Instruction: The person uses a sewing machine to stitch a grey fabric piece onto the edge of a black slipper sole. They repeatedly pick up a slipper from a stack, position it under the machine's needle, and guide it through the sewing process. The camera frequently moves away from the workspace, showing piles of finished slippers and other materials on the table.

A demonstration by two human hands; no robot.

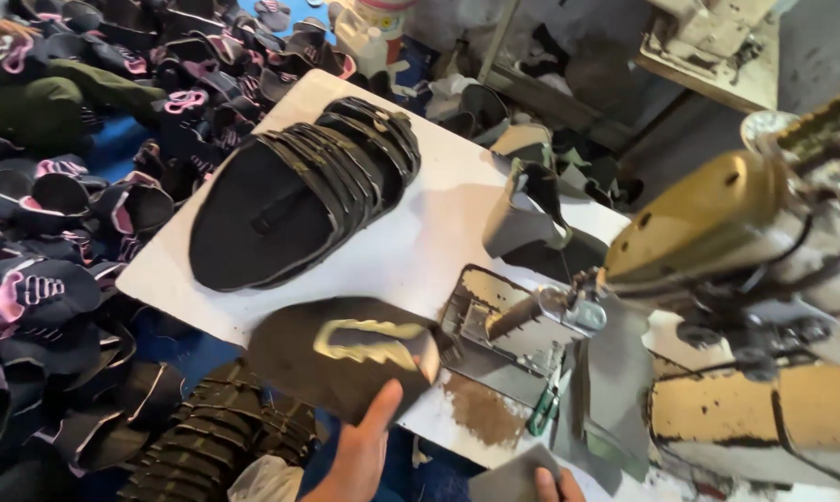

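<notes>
Only the tips of the right hand (548, 485) show at the bottom edge, at about 6 o'clock, resting on a grey scrap (513, 479) that is itself cut off; whether that grip is clenched or loose I cannot tell. The left hand (360, 455) also runs out of the picture at the wrist. Its thumb lies on top of a dark shoe piece (341, 353) and the fingers are hidden beneath it, so the grip is grasping that piece at its near edge.

The shoe piece is flat, dark brown to black, roughly oval, with a pale yellowish jagged outline stitched or glued across its middle. It hangs over the near edge of the white table (411, 251), just at 9 o'clock of the sewing machine's metal plate (499, 325).

At 11 o'clock on the table lies a fanned stack of black cut pieces (290, 200). The sewing machine (745, 307), worn and yellowed, fills the 3 o'clock side, blurred. Dark shoe uppers with pink trim (39, 279) heap on the floor at 9 o'clock.
</notes>
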